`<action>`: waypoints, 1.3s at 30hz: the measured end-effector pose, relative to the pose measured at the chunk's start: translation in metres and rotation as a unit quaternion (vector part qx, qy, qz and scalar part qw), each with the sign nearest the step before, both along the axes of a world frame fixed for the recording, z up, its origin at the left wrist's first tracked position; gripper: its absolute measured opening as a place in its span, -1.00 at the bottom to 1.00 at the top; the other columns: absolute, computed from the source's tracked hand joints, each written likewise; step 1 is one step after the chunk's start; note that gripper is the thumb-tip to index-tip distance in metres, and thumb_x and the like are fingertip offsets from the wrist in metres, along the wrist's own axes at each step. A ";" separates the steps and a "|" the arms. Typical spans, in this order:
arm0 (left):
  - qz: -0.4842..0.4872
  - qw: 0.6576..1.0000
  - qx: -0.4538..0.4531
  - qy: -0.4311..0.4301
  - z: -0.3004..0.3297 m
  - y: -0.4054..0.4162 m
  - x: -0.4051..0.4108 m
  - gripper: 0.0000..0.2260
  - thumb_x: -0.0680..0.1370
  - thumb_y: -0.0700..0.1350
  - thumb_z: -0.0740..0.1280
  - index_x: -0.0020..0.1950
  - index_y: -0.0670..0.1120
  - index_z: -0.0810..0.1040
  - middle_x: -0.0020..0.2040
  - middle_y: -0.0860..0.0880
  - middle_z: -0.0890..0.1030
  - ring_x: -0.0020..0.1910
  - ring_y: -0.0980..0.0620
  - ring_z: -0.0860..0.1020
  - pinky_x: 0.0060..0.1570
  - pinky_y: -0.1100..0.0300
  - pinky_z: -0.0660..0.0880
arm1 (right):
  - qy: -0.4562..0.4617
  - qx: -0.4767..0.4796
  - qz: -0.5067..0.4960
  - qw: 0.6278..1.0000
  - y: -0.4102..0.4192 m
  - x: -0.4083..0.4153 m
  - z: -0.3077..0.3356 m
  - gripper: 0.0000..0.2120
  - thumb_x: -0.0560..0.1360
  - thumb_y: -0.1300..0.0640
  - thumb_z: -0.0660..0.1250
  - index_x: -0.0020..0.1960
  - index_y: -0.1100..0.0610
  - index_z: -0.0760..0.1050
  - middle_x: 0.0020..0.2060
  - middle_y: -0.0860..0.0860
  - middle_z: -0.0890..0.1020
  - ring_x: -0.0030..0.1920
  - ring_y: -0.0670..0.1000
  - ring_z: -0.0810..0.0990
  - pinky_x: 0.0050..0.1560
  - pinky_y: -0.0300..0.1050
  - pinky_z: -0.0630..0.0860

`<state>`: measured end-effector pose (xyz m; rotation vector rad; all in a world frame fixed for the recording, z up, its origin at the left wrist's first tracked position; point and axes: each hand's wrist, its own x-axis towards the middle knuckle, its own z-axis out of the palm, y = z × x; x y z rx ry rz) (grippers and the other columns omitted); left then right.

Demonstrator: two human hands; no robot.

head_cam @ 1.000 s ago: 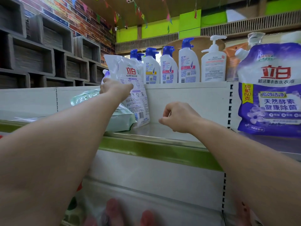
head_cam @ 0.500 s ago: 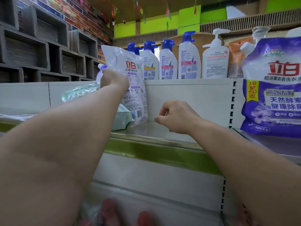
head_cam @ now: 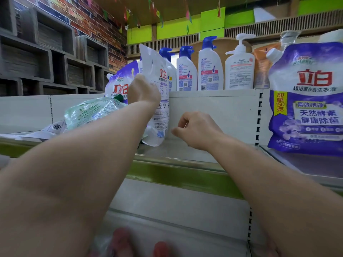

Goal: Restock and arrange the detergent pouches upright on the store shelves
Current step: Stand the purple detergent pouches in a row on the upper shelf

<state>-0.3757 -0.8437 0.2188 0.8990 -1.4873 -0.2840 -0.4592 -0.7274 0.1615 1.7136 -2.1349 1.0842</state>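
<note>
From the head camera, your left hand (head_cam: 143,89) grips the white pouch (head_cam: 157,101) about halfway up its left edge; the pouch stands on the shelf (head_cam: 178,151) against the back panel, its base just left of your right hand (head_cam: 196,130). That right hand hovers over the shelf, fingers curled and holding nothing. Behind your left hand a purple pouch (head_cam: 120,80) stands, and a green pouch (head_cam: 89,110) lies flat. Expect the white pouch to be soft, liquid-heavy and saggy: hold it high near the shoulder and steady its base.
</note>
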 end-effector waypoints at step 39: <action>-0.278 0.955 0.044 0.096 0.010 0.165 -0.103 -0.78 0.49 -0.16 0.30 -0.28 -0.02 0.30 -0.26 0.00 0.43 -0.17 -0.09 0.51 -0.10 0.11 0.51 | -0.188 -0.195 -0.075 0.960 0.082 -0.055 0.008 -0.87 0.54 0.16 0.20 0.08 0.12 0.38 -0.16 0.00 0.42 -0.15 0.04 0.40 -0.18 -0.16 0.27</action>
